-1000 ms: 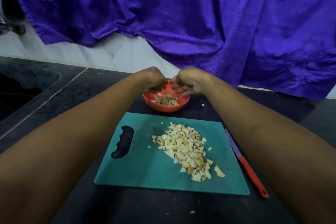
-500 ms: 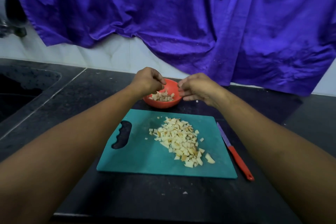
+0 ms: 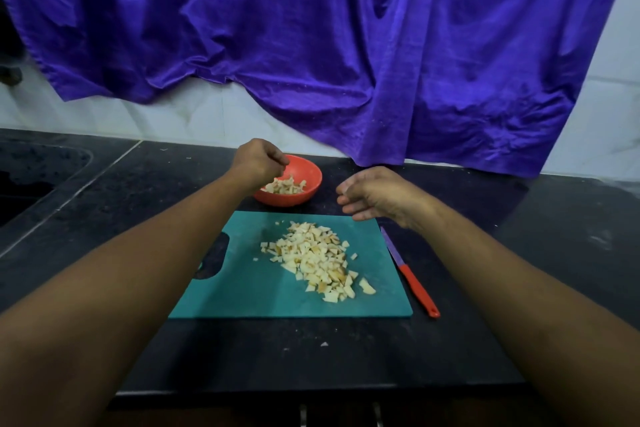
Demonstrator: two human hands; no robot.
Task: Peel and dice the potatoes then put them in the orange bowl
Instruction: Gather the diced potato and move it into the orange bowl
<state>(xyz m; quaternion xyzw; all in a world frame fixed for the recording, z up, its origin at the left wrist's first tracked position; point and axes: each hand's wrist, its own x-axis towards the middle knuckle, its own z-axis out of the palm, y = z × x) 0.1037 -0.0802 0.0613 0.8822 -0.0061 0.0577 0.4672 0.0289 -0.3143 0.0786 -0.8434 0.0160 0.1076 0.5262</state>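
**Left hand over the bowl, right hand hanging empty**

Your left hand [image 3: 259, 163] is hovering at centre frame, over the left rim of the orange bowl [image 3: 313, 174]. Its fingers are curling inward and the back of the hand is facing the camera. I can't tell whether anything is sitting inside that curl.

Your right hand [image 3: 377, 196] is hanging just right of the bowl, above the far right corner of the teal cutting board [image 3: 249, 295]. Its fingers are lying loose and pointing toward frame left, and it is gripping nothing.

Potato status:
- A small batch of diced potato [image 3: 284, 185] is sitting in the bottom of the bowl, partly hidden behind your left hand.
- The main pile of dice [image 3: 311, 258] is lying on the board, running from its centre toward the lower right, with a few loose bits around the edges.
- One stray piece [image 3: 324, 344] is lying on the black counter [image 3: 346, 367] below the board.

The bowl is sitting on the counter just beyond the board's far edge.

The knife [image 3: 410, 279] is lying on the counter along the board's right edge, with the purple blade pointing up-frame and the red handle pointing down-frame. Neither hand is touching it.

A purple cloth [image 3: 311, 45] is hanging across the upper frame over the white wall [image 3: 173, 114]. A dark sink [image 3: 27, 180] is showing at the left edge.
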